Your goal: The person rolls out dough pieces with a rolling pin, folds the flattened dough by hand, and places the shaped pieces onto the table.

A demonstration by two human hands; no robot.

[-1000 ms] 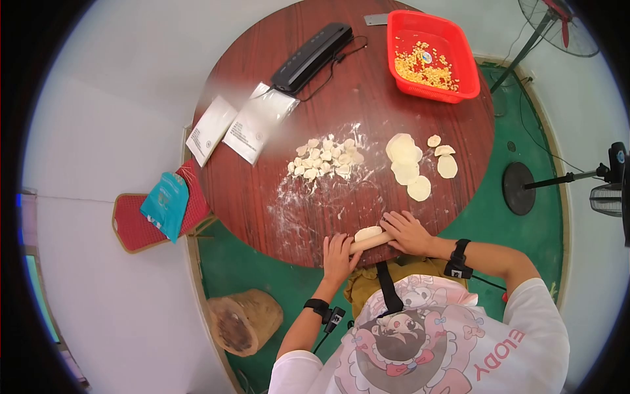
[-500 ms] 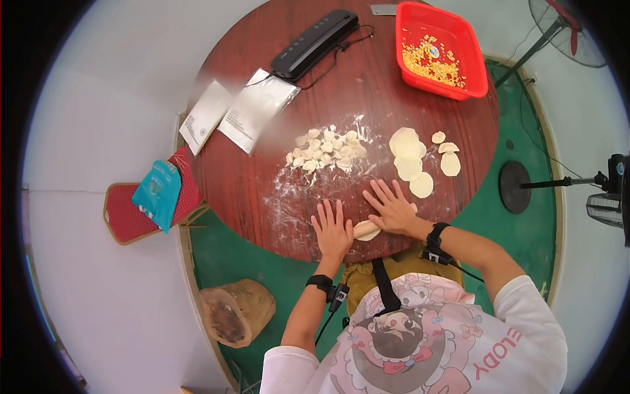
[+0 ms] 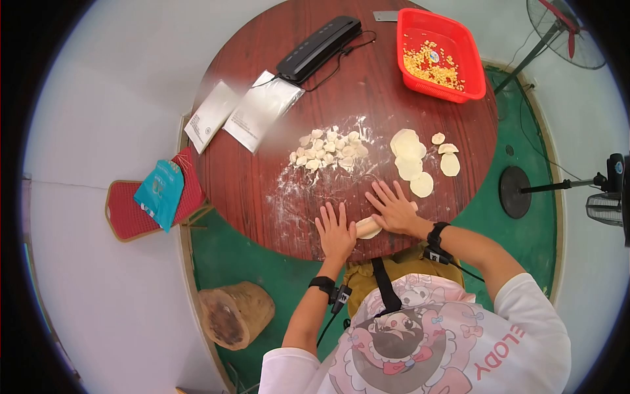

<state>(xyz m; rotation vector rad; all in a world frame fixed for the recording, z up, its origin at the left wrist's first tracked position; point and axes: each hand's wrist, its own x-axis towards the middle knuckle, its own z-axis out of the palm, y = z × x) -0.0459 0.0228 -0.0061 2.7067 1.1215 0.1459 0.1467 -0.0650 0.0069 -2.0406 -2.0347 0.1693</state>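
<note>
A wooden rolling pin (image 3: 369, 226) lies across a thin dough wrapper (image 3: 371, 234) at the near edge of the table. My left hand (image 3: 337, 232) presses flat on the pin's left end, fingers spread. Over its right end lies my right hand (image 3: 395, 209), also flat with fingers stretched out. The palms hide both ends of the pin. Beyond my hands, small pieces of dough (image 3: 328, 150) sit clustered on floured wood. Several rolled round wrappers (image 3: 407, 146) overlap to the right, with smaller dough pieces (image 3: 449, 163) beside them.
The round brown table (image 3: 262, 217) carries a black vacuum sealer (image 3: 319, 48) with a cord, silvery bag packs (image 3: 264, 111) and a red basin (image 3: 474, 72) holding yellow bits. Around it stand a red chair (image 3: 128, 220) with a teal bag, a log stump (image 3: 239, 314) and fans (image 3: 605, 209).
My hands stay flat on the rolling pin and have shifted only slightly. The view has tilted a little; the things on the table keep their places.
</note>
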